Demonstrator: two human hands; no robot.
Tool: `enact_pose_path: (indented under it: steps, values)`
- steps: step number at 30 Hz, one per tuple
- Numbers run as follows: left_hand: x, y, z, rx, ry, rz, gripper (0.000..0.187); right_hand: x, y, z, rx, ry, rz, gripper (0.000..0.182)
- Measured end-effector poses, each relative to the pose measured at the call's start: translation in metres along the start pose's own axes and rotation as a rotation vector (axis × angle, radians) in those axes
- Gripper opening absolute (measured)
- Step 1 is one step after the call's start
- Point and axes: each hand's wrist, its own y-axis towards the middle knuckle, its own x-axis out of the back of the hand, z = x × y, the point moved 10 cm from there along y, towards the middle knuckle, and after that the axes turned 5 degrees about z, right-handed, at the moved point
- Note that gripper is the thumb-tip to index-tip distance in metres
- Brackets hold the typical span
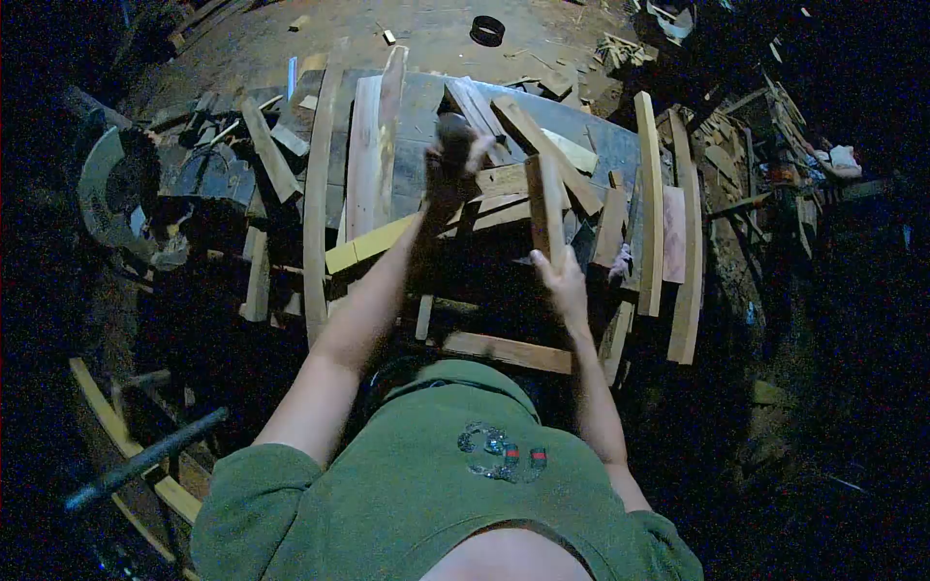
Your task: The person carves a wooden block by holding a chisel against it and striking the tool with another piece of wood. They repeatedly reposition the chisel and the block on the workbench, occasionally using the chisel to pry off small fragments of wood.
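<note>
My right hand is closed round the lower end of a wooden piece, which points up and away from me over the cluttered worktable. My left hand is raised over the middle of the table, dark and blurred. Whether it holds anything cannot be made out. Beneath and between the hands lie several loose wood offcuts. A slanted board rests just beyond the held piece. To the left of my left hand stand long pale boards, and a yellow strip lies near my left forearm.
Long wooden bars line the table's right side, and another its left. A black ring lies on the floor beyond. Wood scraps are heaped at the back right. A dark metal bar sticks out at the lower left.
</note>
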Motion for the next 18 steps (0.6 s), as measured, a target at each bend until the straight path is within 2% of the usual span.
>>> enact_pose_path:
  steps: [1,3,4,5,7,9,11,13,15,17,18]
  values:
    - [0.021,0.000,0.011,0.117,-0.178,-0.142,0.020,-0.014,0.006,-0.015,-0.033,-0.062,0.019,0.053]
    - [0.045,-0.002,0.034,0.246,-0.194,-0.207,0.021,-0.028,0.007,-0.025,-0.097,-0.104,0.059,0.053]
    - [0.053,-0.004,0.044,0.246,-0.233,-0.233,0.018,-0.030,0.007,-0.026,-0.103,-0.098,0.059,0.053]
    - [0.056,-0.006,0.050,0.203,-0.534,-0.358,0.018,-0.031,0.006,-0.026,-0.126,-0.198,0.076,0.055]
    - [0.067,-0.016,0.059,0.264,-0.436,-0.384,0.018,-0.031,0.005,-0.030,-0.154,-0.298,0.090,0.057]
    - [0.067,-0.015,0.050,0.250,-0.480,-0.369,0.018,-0.032,0.007,-0.031,-0.122,-0.366,0.068,0.053]
    - [0.074,-0.009,0.029,0.165,-0.137,-0.338,0.019,-0.034,0.009,-0.033,-0.100,-0.364,0.056,0.053]
    - [0.068,-0.007,0.018,0.155,-0.233,-0.336,0.021,-0.036,0.008,-0.033,-0.080,-0.364,0.050,0.052]
    - [0.053,0.007,0.013,0.128,-0.198,-0.170,0.022,-0.035,0.007,-0.030,-0.087,-0.361,0.028,0.050]
    - [0.048,0.002,0.006,0.110,-0.109,-0.144,0.024,-0.038,0.006,-0.032,-0.084,-0.355,0.007,0.050]
    - [0.040,0.003,0.003,0.105,0.054,-0.058,0.024,-0.038,0.006,-0.031,-0.079,-0.350,-0.015,0.050]
